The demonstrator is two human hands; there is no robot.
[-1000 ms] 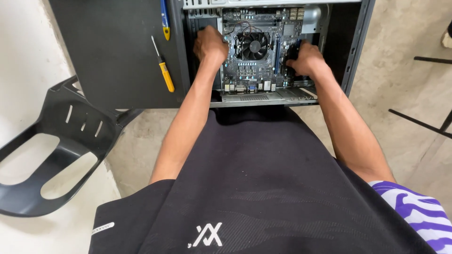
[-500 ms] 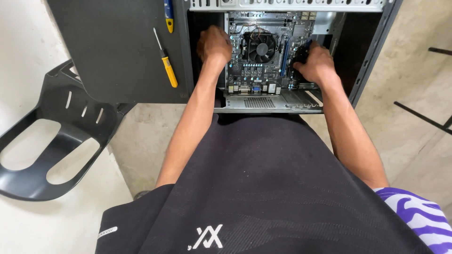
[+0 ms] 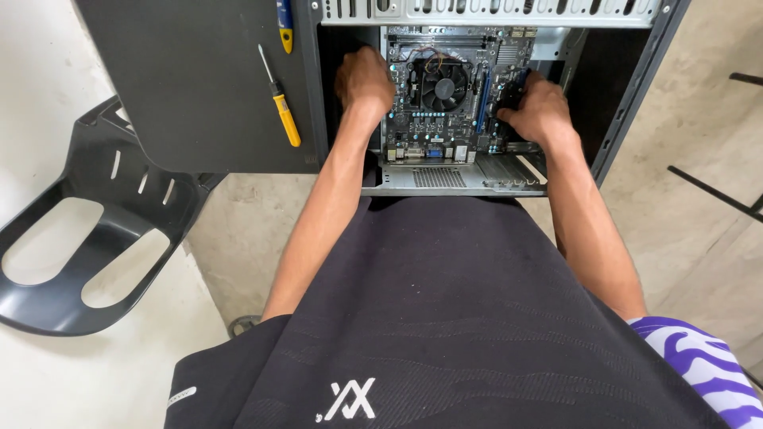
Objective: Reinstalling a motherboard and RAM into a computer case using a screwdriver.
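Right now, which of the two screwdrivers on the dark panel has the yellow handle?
The lower one, the yellow-handled screwdriver, lying in full view with its thin shaft pointing up-left. The blue-handled screwdriver lies above it, cut off by the top edge of the picture.

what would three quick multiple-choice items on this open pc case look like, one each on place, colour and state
1. Where does the yellow-handled screwdriver lie?
A. on the dark side panel
B. on the round black cooling fan
C. on the floor

2. What colour is the chair?
A. white
B. dark grey
C. red

3. How are both hands placed?
A. resting on the lap
B. inside the open metal computer case
C. holding the screwdriver

Answers: 1 A, it rests on the panel left of the case. 2 B, its shell is dark grey. 3 B, left hand and right hand flank the green motherboard.
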